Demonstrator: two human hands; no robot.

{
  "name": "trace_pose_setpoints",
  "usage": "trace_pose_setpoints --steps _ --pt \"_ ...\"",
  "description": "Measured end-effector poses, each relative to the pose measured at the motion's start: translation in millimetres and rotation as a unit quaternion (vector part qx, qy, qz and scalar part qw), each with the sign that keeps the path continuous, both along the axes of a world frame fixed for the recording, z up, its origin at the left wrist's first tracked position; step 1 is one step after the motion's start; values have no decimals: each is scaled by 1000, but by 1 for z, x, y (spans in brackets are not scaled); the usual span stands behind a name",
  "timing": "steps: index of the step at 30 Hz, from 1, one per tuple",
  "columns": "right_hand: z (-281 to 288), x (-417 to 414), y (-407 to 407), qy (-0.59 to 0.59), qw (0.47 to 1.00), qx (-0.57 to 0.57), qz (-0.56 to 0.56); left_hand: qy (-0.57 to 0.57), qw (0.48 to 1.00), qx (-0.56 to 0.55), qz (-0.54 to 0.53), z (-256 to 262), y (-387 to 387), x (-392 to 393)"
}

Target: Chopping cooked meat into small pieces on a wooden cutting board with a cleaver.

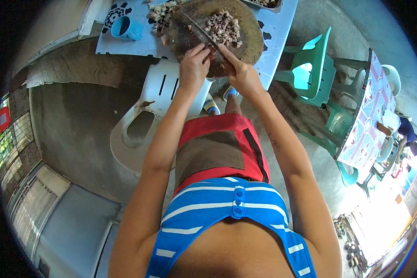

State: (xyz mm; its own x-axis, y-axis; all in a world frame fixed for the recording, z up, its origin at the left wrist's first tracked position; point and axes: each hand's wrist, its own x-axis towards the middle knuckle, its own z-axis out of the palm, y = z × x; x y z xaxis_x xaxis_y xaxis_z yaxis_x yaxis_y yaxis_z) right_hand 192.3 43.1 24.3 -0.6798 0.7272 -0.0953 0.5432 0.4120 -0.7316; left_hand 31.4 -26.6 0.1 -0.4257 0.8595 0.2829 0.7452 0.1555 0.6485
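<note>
My right hand (241,69) grips a knife (198,27), its blade slanting up and left over a round wooden chopping board (252,45). The index finger lies along the knife near the handle. Close to the blade, my left hand (195,66) has its fingertips pressed on a small piece of meat (212,55), which the fingers partly hide. Beyond the knife, a heap of diced meat (224,27) lies on the board. More chopped pieces (163,14) are heaped at the board's left edge.
The board rests on a table with a patterned cover (146,47). A blue mug (127,28) stands at left, and a metal tray (266,4) with food at the far right. A white plastic chair (132,146) is beside my legs. Green chairs (312,76) and another table (365,114) stand rightward.
</note>
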Motion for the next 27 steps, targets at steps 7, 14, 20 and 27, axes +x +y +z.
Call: trace_pose_setpoints --steps 7,14,20,27 --pt "-5 17 -17 -21 1000 3 4 70 997 3 -23 -7 5 2" --pt "1 25 -12 -51 998 -35 5 45 998 20 -31 -5 8 -5" --pt "-6 -9 16 64 997 -36 -17 -161 981 -97 -48 22 19 -23" --pt "22 2 3 18 996 -80 -42 -268 963 -16 -3 13 5 -43"
